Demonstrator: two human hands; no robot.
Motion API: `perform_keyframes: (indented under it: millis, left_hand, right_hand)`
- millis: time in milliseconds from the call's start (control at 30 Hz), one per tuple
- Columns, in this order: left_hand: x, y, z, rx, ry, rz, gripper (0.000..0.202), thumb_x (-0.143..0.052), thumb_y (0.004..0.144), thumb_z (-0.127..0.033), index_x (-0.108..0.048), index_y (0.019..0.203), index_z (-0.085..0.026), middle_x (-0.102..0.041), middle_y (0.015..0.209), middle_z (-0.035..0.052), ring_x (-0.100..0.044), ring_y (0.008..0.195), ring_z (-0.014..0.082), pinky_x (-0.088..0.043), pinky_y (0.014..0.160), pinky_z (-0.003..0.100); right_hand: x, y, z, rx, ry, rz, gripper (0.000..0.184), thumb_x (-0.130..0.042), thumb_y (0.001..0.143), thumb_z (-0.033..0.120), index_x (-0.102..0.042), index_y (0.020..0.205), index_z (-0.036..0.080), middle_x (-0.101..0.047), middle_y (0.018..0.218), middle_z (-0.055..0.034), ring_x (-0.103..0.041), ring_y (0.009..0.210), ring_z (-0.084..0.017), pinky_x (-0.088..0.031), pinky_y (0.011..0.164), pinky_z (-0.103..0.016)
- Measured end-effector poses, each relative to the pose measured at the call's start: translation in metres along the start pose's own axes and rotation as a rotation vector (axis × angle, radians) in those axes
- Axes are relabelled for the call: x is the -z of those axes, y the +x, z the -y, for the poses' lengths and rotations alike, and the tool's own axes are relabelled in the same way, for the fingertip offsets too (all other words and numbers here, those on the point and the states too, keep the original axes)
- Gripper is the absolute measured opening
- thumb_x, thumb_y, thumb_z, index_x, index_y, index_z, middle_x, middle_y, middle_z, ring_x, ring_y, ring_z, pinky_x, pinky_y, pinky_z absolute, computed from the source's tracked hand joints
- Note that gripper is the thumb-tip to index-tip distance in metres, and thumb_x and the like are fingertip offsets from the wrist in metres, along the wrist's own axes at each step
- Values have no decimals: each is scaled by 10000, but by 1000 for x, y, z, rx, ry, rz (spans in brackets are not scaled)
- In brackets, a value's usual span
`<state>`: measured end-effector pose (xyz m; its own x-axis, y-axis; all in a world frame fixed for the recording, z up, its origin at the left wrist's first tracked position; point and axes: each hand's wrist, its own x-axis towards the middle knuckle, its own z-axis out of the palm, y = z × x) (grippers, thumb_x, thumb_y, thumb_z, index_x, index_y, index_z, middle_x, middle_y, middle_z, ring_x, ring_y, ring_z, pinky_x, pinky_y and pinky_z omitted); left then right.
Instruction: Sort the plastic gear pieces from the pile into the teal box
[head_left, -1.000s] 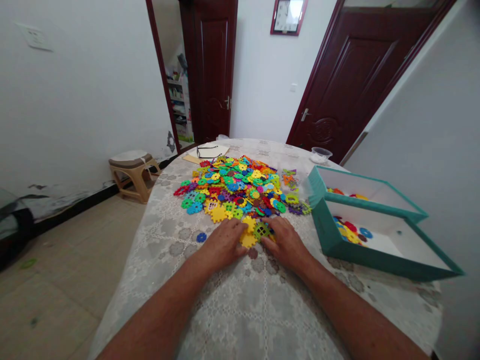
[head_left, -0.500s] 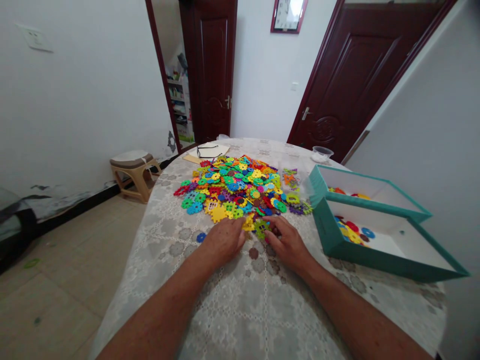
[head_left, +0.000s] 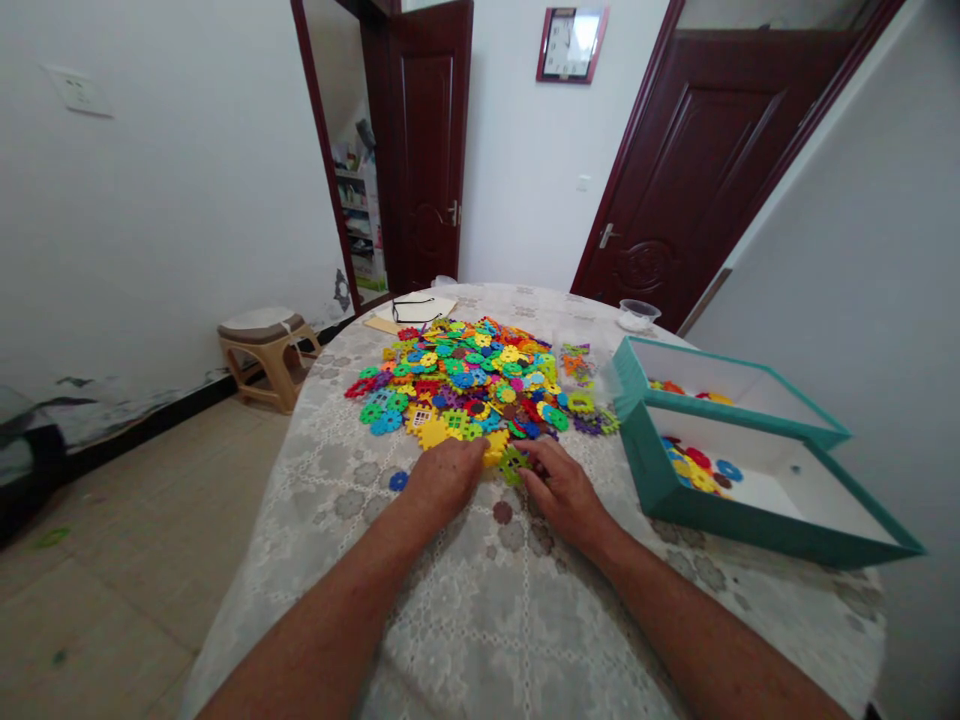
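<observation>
My left hand (head_left: 448,478) is closed on a yellow plastic building piece (head_left: 495,449) at the near edge of the pile. In my right hand (head_left: 561,488), thumb and fingers pinch a green window-shaped building piece (head_left: 513,465). The two pieces meet edge to edge; whether they interlock I cannot tell. Right behind them lies the heap of colourful interlocking pieces (head_left: 465,375), with a yellow panel (head_left: 435,433) and a green window piece (head_left: 455,420) in front. A brown disc (head_left: 502,512) lies between my hands, and a blue disc (head_left: 398,481) is left of my left hand.
Two teal boxes (head_left: 750,530) with loose pieces inside stand on the right. Eyeglasses (head_left: 416,312) rest on paper at the back left, and a clear plastic bowl (head_left: 640,312) sits at the back right. A stool (head_left: 266,350) stands on the floor to the left.
My right hand has brought the green window piece slightly left, closer against the yellow piece. The camera view has tilted up a little.
</observation>
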<state>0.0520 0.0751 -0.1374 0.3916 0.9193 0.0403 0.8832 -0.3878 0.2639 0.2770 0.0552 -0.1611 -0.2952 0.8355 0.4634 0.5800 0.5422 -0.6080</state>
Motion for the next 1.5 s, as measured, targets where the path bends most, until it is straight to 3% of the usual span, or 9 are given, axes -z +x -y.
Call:
perform_keyframes:
  millis: [333, 567, 767, 833, 933, 1033, 1200, 1333, 1500]
  left_hand:
    - [10, -11, 13, 52, -210, -42, 287, -460, 1013, -336, -586, 1245, -222, -746, 1057, 116, -698, 988, 289, -471, 820, 353]
    - [14, -24, -3, -250, -358, 84, 209, -474, 999, -271, -602, 1163, -247, -727, 1089, 41, -673, 997, 209, -450, 831, 279]
    - [9, -21, -10, -193, -292, 65, 188, -511, 970, -238, -635, 1110, -217, -732, 1084, 60, -670, 1002, 216, -458, 838, 284]
    - [11, -20, -1, -160, -246, 39, 223, -530, 950, -216, -645, 1141, -230, -735, 1112, 60, -664, 1035, 227, -457, 871, 299]
    - [15, -20, 11, -145, -240, 34, 231, -566, 923, -200, -670, 1120, -259, -738, 1129, 38, -655, 1039, 219, -455, 882, 294]
    - [16, -20, 16, -147, -278, 64, 196, -565, 920, -194, -687, 1061, -255, -742, 1107, 29, -654, 1013, 207, -459, 876, 287]
    - [12, -17, 12, -149, -319, 38, 202, -552, 888, -158, -688, 1023, -223, -742, 1073, 50, -659, 996, 219, -467, 892, 307]
    - [10, -16, 11, -113, -314, 47, 232, -559, 866, -156, -679, 1054, -219, -741, 1096, 52, -663, 1037, 231, -469, 908, 313]
    - [5, -18, 13, -82, -334, 19, 284, -571, 866, -182, -649, 1131, -243, -742, 1083, 39, -670, 1027, 236, -468, 863, 309]
  right_hand:
    - [3, -2, 9, 49, 49, -30, 346, -588, 935, 143, -632, 1265, 240, -631, 979, -37, -612, 863, -191, -507, 779, -320]
    - [-3, -4, 8, 74, 70, 40, 201, -601, 936, 174, -652, 1119, 242, -656, 1065, -65, -633, 931, -207, -519, 816, -334]
    - [3, -4, 17, 2, 88, 90, 248, -621, 950, 235, -638, 1197, 247, -684, 1051, -50, -646, 883, -201, -541, 800, -340]
    - [2, -1, 15, 43, -8, 30, 322, -600, 966, 243, -614, 1287, 240, -683, 1169, -85, -643, 1032, -239, -533, 934, -402]
    - [-5, 4, 6, 101, -258, -16, 463, -579, 987, 271, -550, 1448, 236, -583, 1428, -143, -479, 1372, -326, -377, 1161, -547]
    - [-16, 7, -2, 87, -448, 70, 481, -600, 986, 320, -571, 1464, 271, -497, 1537, -143, -326, 1490, -379, -289, 1193, -623]
    - [-27, 8, -4, 98, -487, 142, 346, -592, 995, 283, -656, 1334, 298, -570, 1482, -87, -362, 1452, -354, -256, 1192, -617]
    - [-26, 8, -3, 120, -390, 146, 275, -565, 983, 187, -688, 1219, 258, -641, 1350, -101, -502, 1304, -301, -300, 1163, -565]
    - [-20, 6, 1, 170, -260, 167, 369, -519, 960, 118, -652, 1281, 239, -661, 1221, -103, -568, 1170, -266, -387, 1101, -508]
